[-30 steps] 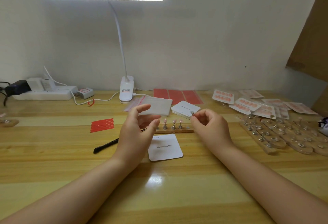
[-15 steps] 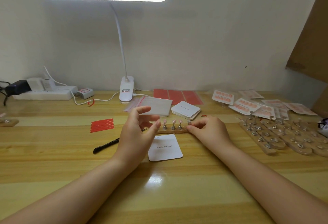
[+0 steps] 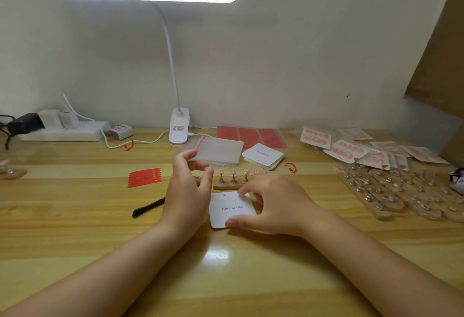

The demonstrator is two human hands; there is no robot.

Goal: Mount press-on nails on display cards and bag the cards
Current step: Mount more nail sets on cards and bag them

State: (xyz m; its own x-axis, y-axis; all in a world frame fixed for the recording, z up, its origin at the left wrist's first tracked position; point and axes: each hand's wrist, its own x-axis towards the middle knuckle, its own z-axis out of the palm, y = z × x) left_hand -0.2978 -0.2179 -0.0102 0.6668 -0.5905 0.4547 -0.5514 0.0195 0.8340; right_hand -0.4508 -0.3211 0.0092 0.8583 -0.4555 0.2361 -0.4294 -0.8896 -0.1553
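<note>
Centrally, display card: a white square card (image 3: 229,210) printed "Handmade Nail" lies flat on the wooden desk (image 3: 75,236), just below the frame's middle.
Right hand: the right hand (image 3: 275,206) rests over the card's right side, thumb at its lower edge and fingertips at its upper right corner, fingers curled round it.
Left hand: the left hand (image 3: 188,191) hovers just left of the card, fingers loosely bent; whether it holds anything cannot be told.
Nail stand: a small wooden strip (image 3: 227,186) with metal pegs carrying pink press-on nails (image 3: 233,172) sits just above the card, between the hands.
Blank cards: a stack of white cards (image 3: 263,156) lies above the stand, to its right.
Bags: a pile of clear bags (image 3: 218,151) lies beside that stack, to its left.
Left side: red adhesive strips (image 3: 145,177) and a black pen-like tool (image 3: 148,207).
Right side: finished bagged cards (image 3: 347,149) and wooden stands (image 3: 401,191) with bare pegs.
Back edge: a clip lamp (image 3: 178,128), red sheets (image 3: 251,135) and a white power strip (image 3: 62,130).
</note>
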